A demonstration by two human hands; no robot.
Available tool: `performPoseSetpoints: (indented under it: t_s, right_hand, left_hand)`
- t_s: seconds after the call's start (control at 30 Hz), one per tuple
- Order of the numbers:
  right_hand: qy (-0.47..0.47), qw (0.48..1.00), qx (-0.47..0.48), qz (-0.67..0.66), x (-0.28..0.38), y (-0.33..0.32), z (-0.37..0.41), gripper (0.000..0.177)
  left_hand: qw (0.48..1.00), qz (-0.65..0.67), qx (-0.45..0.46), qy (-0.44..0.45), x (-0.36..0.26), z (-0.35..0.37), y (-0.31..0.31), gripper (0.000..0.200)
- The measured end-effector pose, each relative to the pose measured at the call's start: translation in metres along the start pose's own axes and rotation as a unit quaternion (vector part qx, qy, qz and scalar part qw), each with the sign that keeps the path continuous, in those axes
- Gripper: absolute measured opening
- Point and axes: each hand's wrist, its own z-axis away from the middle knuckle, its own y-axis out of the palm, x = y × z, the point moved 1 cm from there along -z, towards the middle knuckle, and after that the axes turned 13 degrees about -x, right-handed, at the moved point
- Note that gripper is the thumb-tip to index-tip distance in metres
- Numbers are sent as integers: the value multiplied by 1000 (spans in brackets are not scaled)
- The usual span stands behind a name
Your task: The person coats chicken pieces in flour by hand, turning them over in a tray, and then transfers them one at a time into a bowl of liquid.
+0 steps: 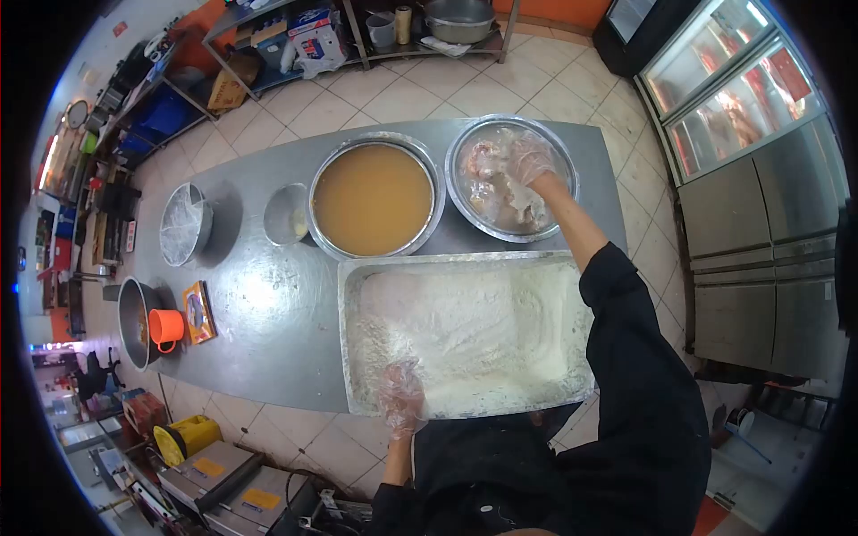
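My right hand (533, 163), in a clear plastic glove, reaches into a metal bowl (572, 192) at the back right of the table. Raw chicken pieces (490, 192) lie in the bowl in cloudy liquid, right beside my fingers. Whether those fingers grip a piece I cannot make out. In front of that bowl is a large rectangular metal pan (343, 330) of white flour (465, 322). My left hand (402, 397), also gloved and dusted white, rests at the pan's near left edge, its fingers loosely extended over the flour and holding nothing visible.
A wide bowl of orange-brown liquid (374, 201) stands left of the chicken bowl. Farther left on the steel table (259, 357) are a small metal bowl (286, 214), a plastic-covered bowl (185, 223), an orange mug (166, 327), a packet (199, 313) and another bowl (134, 313).
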Motion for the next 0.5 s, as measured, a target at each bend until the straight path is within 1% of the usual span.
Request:
performPoseSetpoints:
  t_s: [0.03,0.07,0.1,0.13,0.17,0.2,0.23,0.27,0.33,0.4,0.43,0.5]
  right_hand:
    - [-9,1000,5,21,6,-1,0,28]
    - [-6,1000,7,24,12,-1,1,28]
    - [-35,998,55,16,24,-7,4,28]
    - [-63,993,103,9,29,-10,6,28]
    - [-58,993,103,12,25,2,8,28]
    - [-80,994,73,-21,21,23,11,26]
    - [-101,992,43,-55,20,26,12,25]
    - [-100,993,43,-52,12,27,11,25]
    - [-50,998,3,48,-1,-1,10,23]
    - [17,999,39,16,-31,-14,18,28]
    - [14,999,42,18,-35,-25,22,28]
    - [48,986,145,65,-42,-43,35,29]
  left_hand:
    - [1000,1,2,1,5,4,6,37]
    - [999,-21,-41,21,10,8,13,35]
    - [995,-44,-84,41,11,9,17,34]
    - [995,-42,-82,45,-1,3,5,34]
    - [999,-31,-22,-5,-13,-3,-9,33]
    - [998,-21,39,-54,-22,-8,-18,33]
    - [998,-19,41,-50,-24,-9,-18,33]
    - [998,-33,37,-45,-25,-10,-19,33]
    - [997,-46,36,-45,-19,-6,-14,33]
    - [999,4,-32,3,-5,-1,-1,32]
    - [1000,6,-30,-1,-7,-1,-5,32]
    - [999,39,-5,-29,-14,-5,-10,30]
